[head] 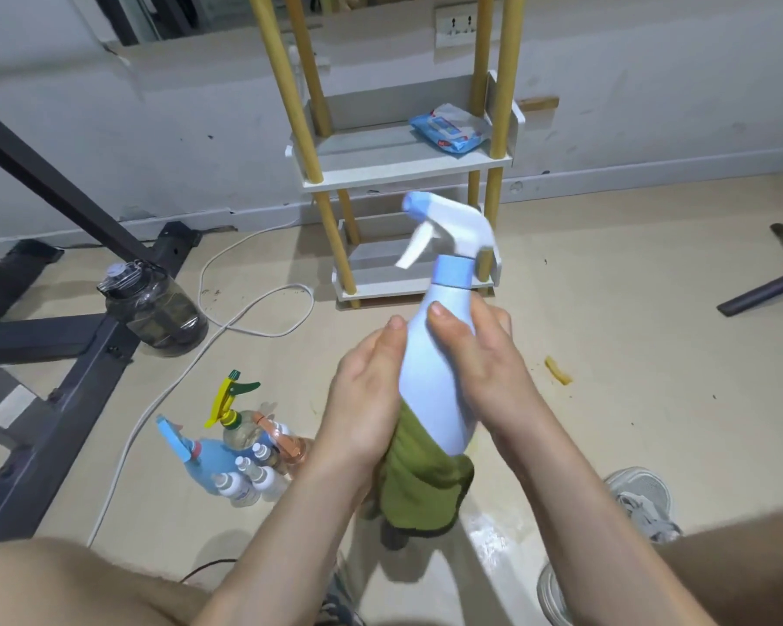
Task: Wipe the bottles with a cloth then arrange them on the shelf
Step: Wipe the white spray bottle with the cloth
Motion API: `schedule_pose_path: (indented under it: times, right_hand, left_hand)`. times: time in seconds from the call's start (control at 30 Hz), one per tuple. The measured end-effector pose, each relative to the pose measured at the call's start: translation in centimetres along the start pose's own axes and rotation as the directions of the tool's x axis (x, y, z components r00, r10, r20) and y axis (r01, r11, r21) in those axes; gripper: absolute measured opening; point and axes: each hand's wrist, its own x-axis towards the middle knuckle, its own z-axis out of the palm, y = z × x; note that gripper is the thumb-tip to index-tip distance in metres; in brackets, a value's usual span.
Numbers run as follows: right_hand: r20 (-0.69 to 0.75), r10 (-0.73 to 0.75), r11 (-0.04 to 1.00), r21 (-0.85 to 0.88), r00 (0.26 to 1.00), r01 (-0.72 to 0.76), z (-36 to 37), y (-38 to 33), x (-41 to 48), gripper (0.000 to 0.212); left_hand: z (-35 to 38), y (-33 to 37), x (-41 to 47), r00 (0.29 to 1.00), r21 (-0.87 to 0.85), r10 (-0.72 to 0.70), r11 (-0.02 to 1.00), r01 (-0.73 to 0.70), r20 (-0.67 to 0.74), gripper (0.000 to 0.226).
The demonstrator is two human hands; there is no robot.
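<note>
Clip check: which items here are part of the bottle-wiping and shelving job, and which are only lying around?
Job: white plastic spray bottle with pale blue collar in left hand and right hand; green cloth; cluster of mixed bottles on the floor; white shelf with yellow poles.
Lying about: blue wet-wipe pack; dark translucent water jug; white cable; black metal frame.

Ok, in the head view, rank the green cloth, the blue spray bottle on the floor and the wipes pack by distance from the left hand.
1. green cloth, held in the left hand itself.
2. blue spray bottle, down on the floor, lower left.
3. wipes pack, up on the shelf, ahead.
</note>
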Motion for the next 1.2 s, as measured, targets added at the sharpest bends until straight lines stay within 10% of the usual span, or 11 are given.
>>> schedule_pose_path:
  times: [0.17, 0.27, 0.4, 0.5, 0.67, 0.8, 0.9, 1.2]
  right_hand:
    - [0.135, 0.072, 0.974, 0.204, 0.988, -0.099, -0.1, -1.0, -0.4, 0.027]
    - [0.147, 0.051, 0.996, -0.083, 0.988, -0.039, -0.7, -0.7, 0.1, 0.037]
    - [-0.097, 0.054, 0.912, -0.4, 0.994, -0.089, -1.0, -0.2, 0.2, 0.057]
    - [-0.215, 0.134, 0.932, -0.305, 0.967, -0.197, -1.3, -0.4, 0.0, 0.051]
    - [-0.127, 0.313, 0.947, -0.032, 0.941, -0.319, -1.5, -1.1, -0.2, 0.041]
    - [-0.217, 0.226, 0.948, 0.275, 0.95, -0.163, -2.1, -1.7, -1.4, 0.048]
    - [-0.193, 0.087, 0.919, 0.395, 0.977, -0.003, -2.9, -2.5, -2.7, 0.059]
    - [-0.099, -0.189, 0.978, 0.071, 0.977, 0.196, -1.8, -3.0, -1.3, 0.032]
  left_hand:
    - [-0.3, 0.9, 0.3, 0.983, 0.201, 0.1, 0.971, -0.13, 0.154, 0.044]
    - [-0.2, 0.0, 0.4, 0.982, 0.396, 0.162, 0.899, -0.187, 0.096, 0.03]
    - [-0.6, 0.2, -0.1, 0.908, 0.785, 0.347, 0.483, -0.389, 0.236, 0.05]
    - [0.4, -0.2, -1.7, 0.918, 0.85, 0.153, 0.347, -0.397, 0.367, 0.095]
    - [1.8, -2.0, -1.5, 0.926, 0.77, 0.23, 0.514, -0.378, 0.301, 0.116]
    - [0.2, -0.4, 0.5, 0.968, 0.546, 0.169, 0.801, -0.245, 0.187, 0.106]
    - [-0.9, 0.5, 1.4, 0.968, 0.56, 0.171, 0.791, -0.247, 0.184, 0.112]
    - [0.7, -0.7, -1.6, 0.946, 0.499, 0.2, 0.81, -0.307, 0.257, 0.112]
